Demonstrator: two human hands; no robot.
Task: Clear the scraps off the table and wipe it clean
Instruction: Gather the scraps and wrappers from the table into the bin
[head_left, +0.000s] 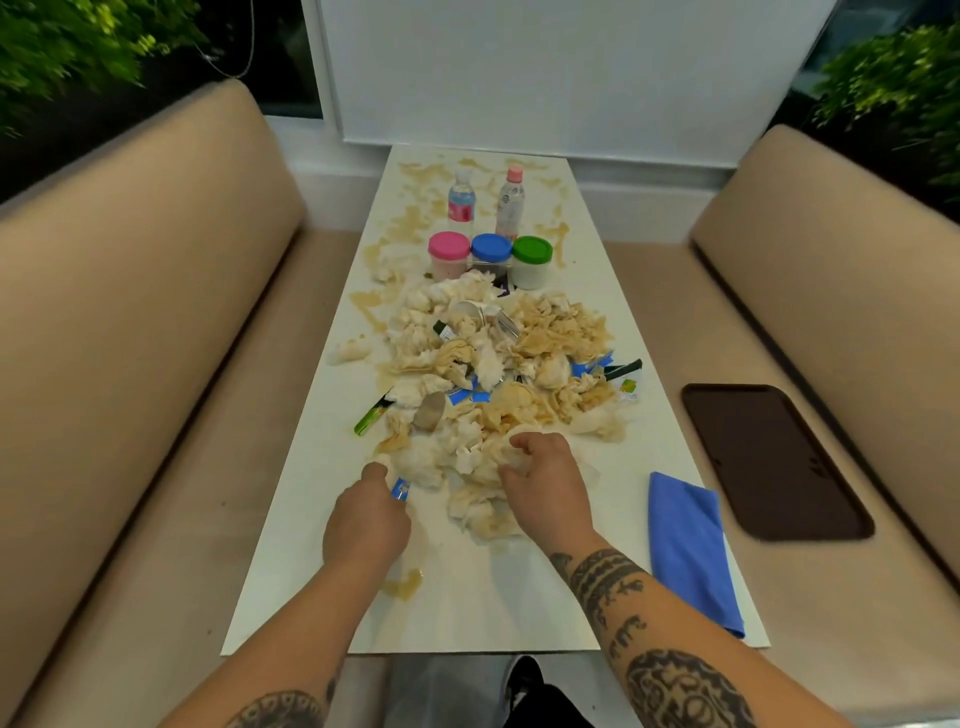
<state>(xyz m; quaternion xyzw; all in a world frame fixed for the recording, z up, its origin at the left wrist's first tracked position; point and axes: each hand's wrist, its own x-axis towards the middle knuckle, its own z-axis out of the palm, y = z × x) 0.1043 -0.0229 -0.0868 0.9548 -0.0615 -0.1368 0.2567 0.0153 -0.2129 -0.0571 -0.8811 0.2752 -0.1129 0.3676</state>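
**Both hands in the napkin heap**

A big heap of crumpled, brown-stained napkins (493, 374), mixed with torn wrappers, covers the middle of the long white table (519, 597). The left hand (366, 522) is at the heap's near left edge, fingers curled around a small blue-and-white wrapper (400, 488). The right hand (545, 486) lies on the near side of the heap, fingers curled into the napkins. A folded blue cloth (688, 545) lies at the table's near right edge. Past the heap stand three lidded jars (491, 260) and two bottles (485, 200), among brown smears (410, 218). A dark tray (774, 460) rests on the right bench.
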